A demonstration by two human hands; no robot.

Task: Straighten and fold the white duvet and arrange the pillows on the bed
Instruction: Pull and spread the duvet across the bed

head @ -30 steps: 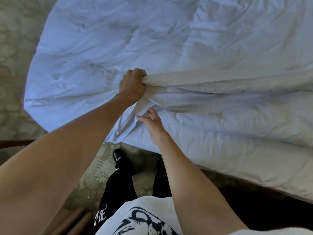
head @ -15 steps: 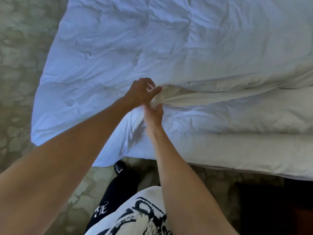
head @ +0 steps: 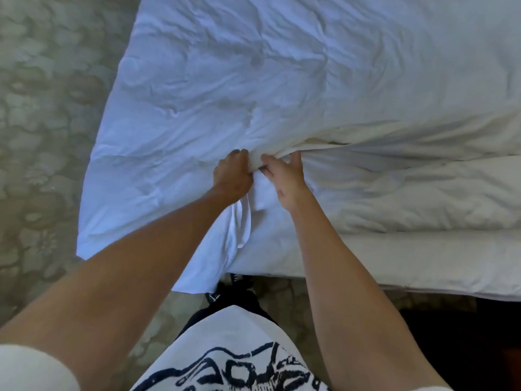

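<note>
The white duvet (head: 253, 80) lies spread and wrinkled over the bed, its left part hanging past the bed's end above the floor. A cream-coloured folded edge runs from the middle of the view to the right. My left hand (head: 232, 172) grips that bunched edge in a fist. My right hand (head: 284, 176) sits right beside it, fingers and thumb curled round the same fold. A loose flap of duvet hangs below my hands. No pillow is in view.
The mattress side (head: 394, 261) runs along the lower right, with dark space under it. Patterned carpet (head: 42, 108) covers the floor on the left and below. My dark shoes (head: 231, 289) stand close to the bed's edge.
My right hand has come up from under the fold and now holds the edge next to my left hand. The duvet's bunched edge has shifted down and right in view.
</note>
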